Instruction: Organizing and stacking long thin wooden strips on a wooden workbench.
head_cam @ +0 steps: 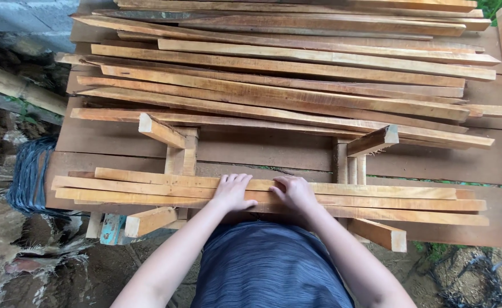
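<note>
A small bundle of long, thin wooden slats (pixel 376 202) is laid flat across the near edge of the bench (pixel 445 165), running from left to right. The slats are pale orange-brown, rough-sawn, and unevenly stacked, so that their ends are staggered at both sides. The bundle is cradled between 4 short angled wooden pegs (pixel 160 131), 2 at the far side and 2 at the near side.

The left hand (pixel 232 193) is pressed palm-down on top of the bundle, fingers held together and pointed away from the body. The right hand (pixel 294 193) is placed just beside it, also flat on the slats, fingers slightly curled over the top; neither grip is closed around anything. Both forearms are stretched forward from the body, which is clothed in a grey-blue garment.

Further back on the bench, a much larger pile of similar slats (pixel 285 74) is spread out. Bare earth (pixel 63 268) is seen below, a coil of blue-grey cord (pixel 28 177) at the left, and a grey block wall (pixel 23 17) at the upper left.
</note>
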